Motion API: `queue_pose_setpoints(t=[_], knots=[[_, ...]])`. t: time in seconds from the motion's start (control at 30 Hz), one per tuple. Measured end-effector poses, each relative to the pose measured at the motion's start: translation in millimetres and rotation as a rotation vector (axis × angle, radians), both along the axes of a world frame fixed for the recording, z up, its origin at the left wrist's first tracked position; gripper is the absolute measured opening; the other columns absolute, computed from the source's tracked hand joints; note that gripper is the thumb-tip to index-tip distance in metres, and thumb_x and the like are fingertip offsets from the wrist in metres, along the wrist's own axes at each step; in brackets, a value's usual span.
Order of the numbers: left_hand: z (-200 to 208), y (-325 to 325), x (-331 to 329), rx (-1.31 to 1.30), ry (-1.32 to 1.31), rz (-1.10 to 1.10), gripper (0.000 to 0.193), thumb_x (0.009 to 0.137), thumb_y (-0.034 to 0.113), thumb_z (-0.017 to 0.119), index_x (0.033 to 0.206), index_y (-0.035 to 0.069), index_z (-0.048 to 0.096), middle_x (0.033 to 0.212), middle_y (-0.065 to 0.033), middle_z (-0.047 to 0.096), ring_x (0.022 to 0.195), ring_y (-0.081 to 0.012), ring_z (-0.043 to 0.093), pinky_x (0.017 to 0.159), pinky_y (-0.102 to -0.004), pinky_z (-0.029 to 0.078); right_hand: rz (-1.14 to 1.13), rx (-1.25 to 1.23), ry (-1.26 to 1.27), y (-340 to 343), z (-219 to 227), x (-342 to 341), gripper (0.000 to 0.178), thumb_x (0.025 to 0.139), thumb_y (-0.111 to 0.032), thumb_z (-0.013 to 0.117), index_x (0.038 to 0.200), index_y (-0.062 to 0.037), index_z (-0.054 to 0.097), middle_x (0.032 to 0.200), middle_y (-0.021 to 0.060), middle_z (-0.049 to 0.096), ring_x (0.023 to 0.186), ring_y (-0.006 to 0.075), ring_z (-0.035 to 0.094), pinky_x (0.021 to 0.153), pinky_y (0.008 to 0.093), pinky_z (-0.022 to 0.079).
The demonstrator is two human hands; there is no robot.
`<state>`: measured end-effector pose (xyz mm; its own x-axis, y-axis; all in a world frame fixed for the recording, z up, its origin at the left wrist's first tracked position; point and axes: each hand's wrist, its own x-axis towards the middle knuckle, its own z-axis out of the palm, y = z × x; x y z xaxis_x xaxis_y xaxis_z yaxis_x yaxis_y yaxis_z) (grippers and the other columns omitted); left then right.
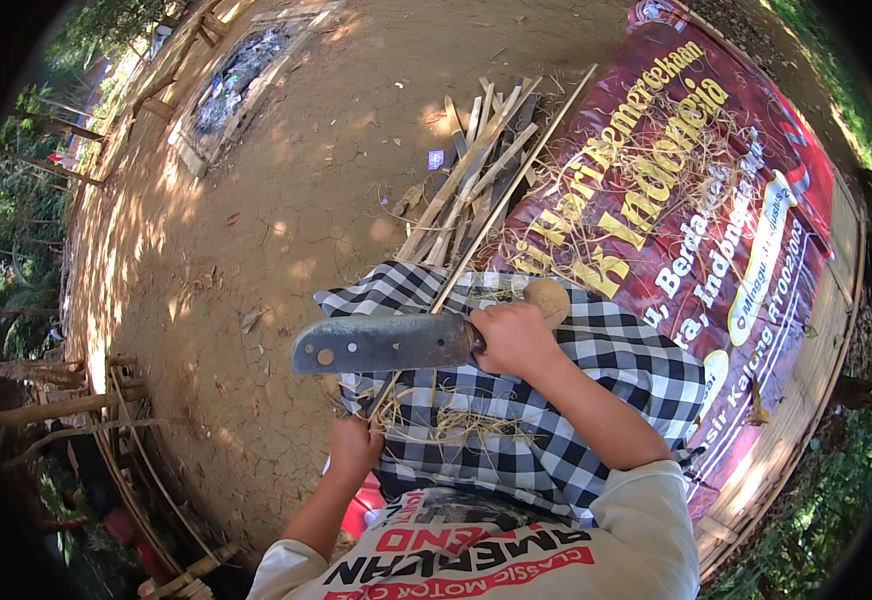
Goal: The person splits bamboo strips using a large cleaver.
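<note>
Spreading widest is the brown, cracked ground (226,340), dappled with sun on the left. Next in size, a dark red banner (736,110) with yellow and white lettering runs down the right, straw-like shavings scattered over it. Now the black-and-white checked cloth (646,370), draped across the person's lap and wrinkled toward the right. Up at the far left sits a framed bed of grey ash (241,75), and ahead lies a loose heap of split wood strips (471,185), pale and dark together.

Here's the long thin strip (516,190), slanting from beside that heap down over the cloth and passing behind the blade. The broad cleaver (386,345), holes in its dark blade, points left across it; whether edge meets wood, I cannot tell. On to the hands: the right hand (514,340) is wrapped firmly round the cleaver's handle, a round tan knob (548,299) just beside it; the left hand (356,442) is curled closed around the strip's near end, below the blade. Smallest of all, a little purple packet (436,158) lies left of the heap.
</note>
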<state>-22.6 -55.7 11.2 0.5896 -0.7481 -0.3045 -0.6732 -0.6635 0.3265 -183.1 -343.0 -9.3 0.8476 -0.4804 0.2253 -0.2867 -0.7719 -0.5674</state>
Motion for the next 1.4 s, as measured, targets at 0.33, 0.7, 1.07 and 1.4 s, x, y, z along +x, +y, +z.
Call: queue_pose_setpoints(t=[0.33, 0.7, 1.07, 1.4], knots=[[-8.7, 5.2, 5.2, -0.022, 0.052, 0.003, 0.033, 0.085, 0.024, 0.060, 0.067, -0.003, 0.060, 0.061, -0.0267, 0.056, 0.057, -0.0451, 0.057, 0.054, -0.0506, 0.046, -0.273, 0.544, -0.104, -43.1, 34.2, -43.9, 0.024, 0.067, -0.013, 0.073, 0.085, 0.0026, 0.066, 0.066, 0.0141, 0.063, 0.060, 0.0260, 0.062, 0.059, 0.0353, 0.049], [-2.8, -1.1, 5.8, -0.059, 0.106, 0.062, 0.038, 0.086, 0.027, 0.061, 0.064, -0.005, 0.059, 0.057, -0.0279, 0.054, 0.056, -0.0456, 0.057, 0.051, -0.0486, 0.045, -0.339, 1.312, -0.064, -31.1, 21.3, -41.7, 0.016, 0.077, 0.003, 0.070, 0.085, 0.0026, 0.057, 0.068, 0.0062, 0.059, 0.053, 0.0138, 0.058, 0.049, 0.0283, 0.047], [4.8, -3.5, 16.5, -0.068, 0.210, 0.045, 0.040, 0.087, 0.027, 0.062, 0.065, -0.006, 0.060, 0.058, -0.0278, 0.052, 0.054, -0.0448, 0.057, 0.048, -0.0461, 0.042, -0.326, 1.196, 0.068, -28.6, 23.6, -51.3, 0.011, 0.074, 0.001, 0.068, 0.078, 0.0037, 0.058, 0.064, 0.0083, 0.060, 0.051, 0.0155, 0.058, 0.050, 0.0307, 0.048], [9.2, -12.8, 20.8, -0.016, 0.245, 0.068, 0.043, 0.087, 0.027, 0.064, 0.061, -0.007, 0.059, 0.055, -0.0263, 0.051, 0.051, -0.0429, 0.056, 0.046, -0.0449, 0.042, -0.299, 1.289, 0.176, -16.9, 23.1, -56.4, 0.018, 0.071, 0.004, 0.068, 0.084, 0.0023, 0.056, 0.066, 0.0072, 0.059, 0.053, 0.0164, 0.060, 0.052, 0.0308, 0.049]])
